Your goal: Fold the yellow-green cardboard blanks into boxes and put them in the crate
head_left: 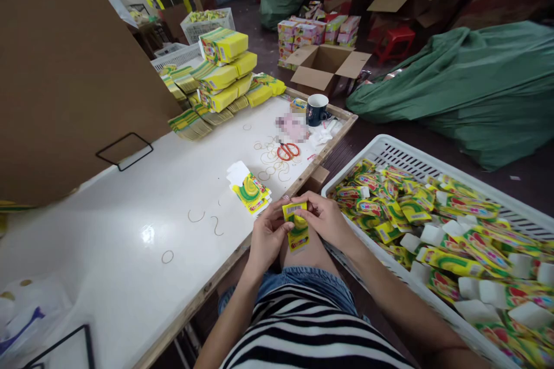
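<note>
Pinching a yellow packet (296,225), left hand (267,237) and right hand (325,218) both grip it.

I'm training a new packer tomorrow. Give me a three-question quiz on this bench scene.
1. True or false: both hands hold one flat yellow carton.
2. What lies by the rubber bands: A scissors, B knife, C stapler?
3. Which side of the person is the white crate of flat cartons on?

Key: 1 true, left hand and right hand both grip it. 2 A, red-handled scissors. 3 right.
</note>
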Demonstrator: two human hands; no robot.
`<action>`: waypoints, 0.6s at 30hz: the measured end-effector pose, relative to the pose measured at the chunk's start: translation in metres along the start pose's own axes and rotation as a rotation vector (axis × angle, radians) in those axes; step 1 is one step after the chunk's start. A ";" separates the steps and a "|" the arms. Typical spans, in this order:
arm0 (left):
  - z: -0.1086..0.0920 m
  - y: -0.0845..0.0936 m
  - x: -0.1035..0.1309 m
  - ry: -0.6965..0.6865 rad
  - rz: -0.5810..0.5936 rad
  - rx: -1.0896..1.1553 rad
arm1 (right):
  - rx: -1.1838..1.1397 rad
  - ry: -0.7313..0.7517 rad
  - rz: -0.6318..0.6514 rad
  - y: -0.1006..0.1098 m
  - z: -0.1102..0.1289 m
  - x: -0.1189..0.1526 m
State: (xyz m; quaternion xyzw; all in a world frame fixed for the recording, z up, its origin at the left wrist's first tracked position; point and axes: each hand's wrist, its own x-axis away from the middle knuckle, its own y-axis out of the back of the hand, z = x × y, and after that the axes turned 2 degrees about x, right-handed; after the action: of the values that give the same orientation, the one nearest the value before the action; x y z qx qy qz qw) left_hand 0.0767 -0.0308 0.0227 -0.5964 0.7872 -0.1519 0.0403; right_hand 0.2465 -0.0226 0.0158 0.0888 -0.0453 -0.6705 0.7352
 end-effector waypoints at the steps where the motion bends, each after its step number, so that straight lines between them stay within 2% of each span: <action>1: 0.000 0.001 0.000 0.005 0.003 0.007 | -0.039 -0.006 0.015 0.001 -0.001 -0.001; 5: -0.008 0.009 -0.002 0.077 0.106 0.058 | -0.295 -0.063 0.195 0.011 -0.005 -0.002; 8: -0.009 0.010 -0.003 0.094 0.116 0.056 | -0.296 -0.078 0.201 0.011 -0.008 -0.003; 12: -0.002 0.001 -0.003 0.031 0.047 0.000 | -0.191 -0.056 0.104 0.002 -0.011 -0.002; 15: 0.001 0.004 -0.003 -0.053 -0.021 -0.183 | -0.053 0.002 0.022 0.018 -0.003 0.002; 16: 0.000 0.009 -0.004 -0.114 -0.082 -0.292 | 0.066 0.028 -0.059 0.029 0.000 0.005; 18: -0.001 0.025 -0.006 -0.269 -0.236 -0.558 | 0.390 0.083 -0.302 0.054 0.007 0.008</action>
State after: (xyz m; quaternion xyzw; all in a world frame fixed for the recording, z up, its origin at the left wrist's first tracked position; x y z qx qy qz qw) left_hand 0.0554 -0.0187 0.0161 -0.6861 0.7116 0.1462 -0.0391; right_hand 0.2985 -0.0267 0.0323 0.2622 -0.1295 -0.7469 0.5971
